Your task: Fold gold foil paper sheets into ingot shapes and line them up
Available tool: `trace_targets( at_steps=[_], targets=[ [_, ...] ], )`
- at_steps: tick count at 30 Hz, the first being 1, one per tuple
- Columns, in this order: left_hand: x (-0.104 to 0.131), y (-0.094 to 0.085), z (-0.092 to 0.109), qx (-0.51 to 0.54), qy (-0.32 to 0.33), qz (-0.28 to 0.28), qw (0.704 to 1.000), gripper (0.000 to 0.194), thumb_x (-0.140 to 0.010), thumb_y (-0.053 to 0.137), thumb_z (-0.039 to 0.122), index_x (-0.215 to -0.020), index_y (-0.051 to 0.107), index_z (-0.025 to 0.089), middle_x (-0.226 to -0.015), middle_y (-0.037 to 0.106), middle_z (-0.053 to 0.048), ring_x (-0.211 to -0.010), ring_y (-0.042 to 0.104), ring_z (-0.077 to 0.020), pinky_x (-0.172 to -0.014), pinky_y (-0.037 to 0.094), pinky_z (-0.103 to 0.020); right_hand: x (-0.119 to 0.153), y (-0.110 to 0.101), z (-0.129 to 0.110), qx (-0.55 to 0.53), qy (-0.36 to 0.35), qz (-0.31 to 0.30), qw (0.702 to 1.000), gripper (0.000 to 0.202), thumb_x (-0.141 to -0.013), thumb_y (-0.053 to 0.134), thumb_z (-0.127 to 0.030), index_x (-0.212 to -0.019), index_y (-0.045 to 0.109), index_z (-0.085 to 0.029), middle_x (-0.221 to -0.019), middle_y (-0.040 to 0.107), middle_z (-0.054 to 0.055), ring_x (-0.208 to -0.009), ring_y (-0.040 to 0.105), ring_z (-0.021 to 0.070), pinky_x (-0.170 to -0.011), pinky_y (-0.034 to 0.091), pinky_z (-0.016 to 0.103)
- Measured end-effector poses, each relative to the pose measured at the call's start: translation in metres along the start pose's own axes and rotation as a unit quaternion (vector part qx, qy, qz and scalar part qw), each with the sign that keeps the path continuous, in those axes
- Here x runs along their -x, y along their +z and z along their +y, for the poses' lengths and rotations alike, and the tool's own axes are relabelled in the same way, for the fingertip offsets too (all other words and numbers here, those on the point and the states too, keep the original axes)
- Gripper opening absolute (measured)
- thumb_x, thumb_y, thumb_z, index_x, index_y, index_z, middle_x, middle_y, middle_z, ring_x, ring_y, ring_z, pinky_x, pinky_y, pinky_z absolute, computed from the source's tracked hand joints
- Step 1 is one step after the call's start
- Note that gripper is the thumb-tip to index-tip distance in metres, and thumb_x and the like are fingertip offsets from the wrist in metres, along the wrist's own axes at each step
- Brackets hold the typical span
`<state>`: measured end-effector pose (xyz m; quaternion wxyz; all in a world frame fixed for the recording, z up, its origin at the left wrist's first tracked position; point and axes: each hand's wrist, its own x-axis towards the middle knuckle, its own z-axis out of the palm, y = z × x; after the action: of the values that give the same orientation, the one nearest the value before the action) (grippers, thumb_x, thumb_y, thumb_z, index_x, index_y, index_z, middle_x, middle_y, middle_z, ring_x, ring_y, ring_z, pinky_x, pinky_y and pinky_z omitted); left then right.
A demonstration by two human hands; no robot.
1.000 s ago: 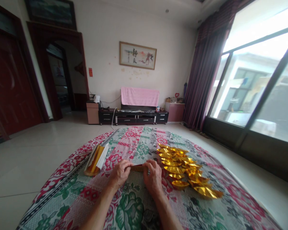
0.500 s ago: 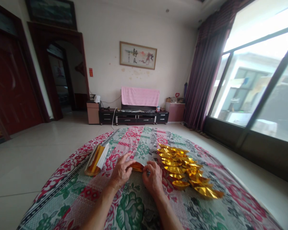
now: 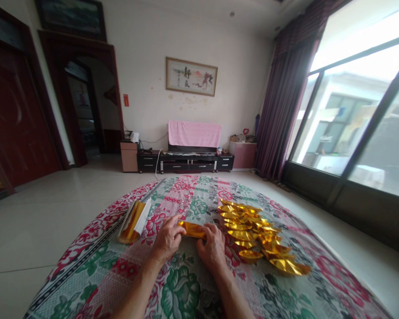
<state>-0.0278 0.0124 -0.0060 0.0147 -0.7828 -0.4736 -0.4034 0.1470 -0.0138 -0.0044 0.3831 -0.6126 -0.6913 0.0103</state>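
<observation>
A strip of folded gold foil paper [image 3: 193, 229] spans the gap between my two hands above the flowered cloth. My left hand [image 3: 168, 239] pinches its left end between thumb and fingers. The right end is gripped by my right hand [image 3: 213, 244], with the fingers curled over it. Several folded gold foil pieces [image 3: 246, 226], pointed at their ends, lie in overlapping rows to the right of my right hand. On the left rests a loosely curled stack of gold and white sheets [image 3: 134, 221].
The round table [image 3: 103, 266] has a red, green and grey flowered cloth. Beyond it, a low black cabinet [image 3: 188, 164] stands against the wall, with a pink cloth [image 3: 194, 134] over something on top. Purple curtains [image 3: 274, 106] hang beside a large window on the right.
The gold paper between my hands has turned from a dark, arched shape to a flatter, brighter strip showing more of its surface. Both hands stay in nearly the same place.
</observation>
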Motion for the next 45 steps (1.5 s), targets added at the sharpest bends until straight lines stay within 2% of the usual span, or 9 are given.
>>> trace_targets(
  at_steps=[8, 16, 21, 24, 29, 33, 36, 40, 45],
  targets=[
    [-0.001, -0.003, 0.004, -0.014, 0.004, -0.024, 1.000, 0.029, -0.068, 0.046, 0.003, -0.073, 0.068, 0.022, -0.107, 0.057, -0.005, -0.103, 0.049, -0.0203, -0.093, 0.042, -0.036, 0.001, 0.005, 0.007, 0.037, 0.012, 0.005, 0.999, 0.023, -0.073, 0.051, -0.016, -0.084, 0.068, -0.026, -0.113, 0.057, 0.003, -0.107, 0.045, 0.0221, -0.091, 0.030, 0.036],
    [-0.004, -0.008, 0.016, -0.022, 0.018, -0.003, 1.000, 0.024, -0.072, 0.048, 0.007, -0.077, 0.067, 0.021, -0.094, 0.056, -0.006, -0.093, 0.050, -0.0195, -0.084, 0.042, -0.033, 0.000, 0.006, 0.011, 0.042, 0.014, 0.015, 0.999, 0.024, -0.077, 0.052, -0.016, -0.085, 0.070, -0.030, -0.112, 0.058, 0.002, -0.107, 0.044, 0.0222, -0.091, 0.028, 0.036],
    [-0.001, -0.005, 0.016, -0.008, 0.031, -0.070, 0.997, 0.022, -0.071, 0.049, 0.008, -0.073, 0.066, 0.022, -0.077, 0.060, -0.002, -0.080, 0.051, -0.0173, -0.077, 0.040, -0.031, 0.002, 0.007, 0.010, 0.037, 0.024, 0.004, 0.999, 0.027, -0.074, 0.050, -0.012, -0.080, 0.070, -0.027, -0.108, 0.060, 0.003, -0.103, 0.046, 0.0222, -0.089, 0.029, 0.036],
    [0.001, -0.001, 0.014, 0.014, 0.031, -0.105, 0.994, 0.022, -0.067, 0.049, 0.006, -0.072, 0.064, 0.021, -0.076, 0.061, -0.001, -0.079, 0.052, -0.0166, -0.076, 0.040, -0.029, 0.002, 0.010, 0.012, 0.030, 0.024, 0.017, 0.999, 0.030, -0.069, 0.048, -0.008, -0.081, 0.069, -0.025, -0.109, 0.059, 0.004, -0.104, 0.046, 0.0235, -0.089, 0.029, 0.037],
    [0.001, 0.002, 0.011, 0.028, 0.022, -0.117, 0.993, 0.022, -0.064, 0.047, 0.005, -0.071, 0.062, 0.019, -0.078, 0.061, -0.002, -0.082, 0.052, -0.0170, -0.078, 0.040, -0.029, -0.001, 0.007, 0.011, -0.009, -0.021, 0.058, 0.998, 0.040, -0.061, 0.044, -0.002, -0.088, 0.066, -0.023, -0.110, 0.057, 0.005, -0.105, 0.045, 0.0229, -0.091, 0.030, 0.038],
    [0.000, 0.001, 0.012, 0.036, 0.004, -0.121, 0.992, 0.023, -0.063, 0.048, 0.005, -0.076, 0.061, 0.019, -0.079, 0.061, -0.002, -0.082, 0.052, -0.0175, -0.077, 0.040, -0.029, -0.003, -0.001, 0.003, -0.086, -0.078, 0.104, 0.988, 0.033, -0.065, 0.041, -0.003, -0.084, 0.063, -0.019, -0.097, 0.058, 0.005, -0.095, 0.048, 0.0190, -0.088, 0.035, 0.033],
    [0.000, 0.000, 0.014, 0.042, 0.004, -0.124, 0.991, 0.022, -0.065, 0.048, 0.006, -0.074, 0.062, 0.019, -0.078, 0.062, -0.002, -0.082, 0.053, -0.0172, -0.076, 0.041, -0.028, 0.000, -0.003, -0.003, -0.122, -0.099, 0.046, 0.986, 0.028, -0.068, 0.042, -0.005, -0.082, 0.062, -0.019, -0.088, 0.059, 0.004, -0.087, 0.050, 0.0170, -0.080, 0.038, 0.028],
    [0.001, -0.001, 0.012, 0.050, 0.011, -0.123, 0.991, 0.022, -0.067, 0.049, 0.007, -0.072, 0.065, 0.020, -0.081, 0.064, -0.002, -0.083, 0.053, -0.0166, -0.078, 0.041, -0.028, 0.005, -0.001, -0.006, -0.071, -0.077, -0.042, 0.994, 0.022, -0.066, 0.048, -0.009, -0.078, 0.063, -0.021, -0.082, 0.060, 0.002, -0.081, 0.051, 0.0169, -0.075, 0.035, 0.027],
    [0.002, 0.003, 0.008, 0.041, 0.004, -0.118, 0.992, 0.021, -0.067, 0.051, 0.008, -0.070, 0.067, 0.021, -0.078, 0.064, -0.001, -0.082, 0.054, -0.0163, -0.080, 0.041, -0.029, 0.004, -0.003, -0.001, -0.037, -0.066, -0.065, 0.995, 0.015, -0.068, 0.053, -0.014, -0.073, 0.065, -0.023, -0.084, 0.060, 0.002, -0.083, 0.052, 0.0160, -0.075, 0.034, 0.025]
  ],
)
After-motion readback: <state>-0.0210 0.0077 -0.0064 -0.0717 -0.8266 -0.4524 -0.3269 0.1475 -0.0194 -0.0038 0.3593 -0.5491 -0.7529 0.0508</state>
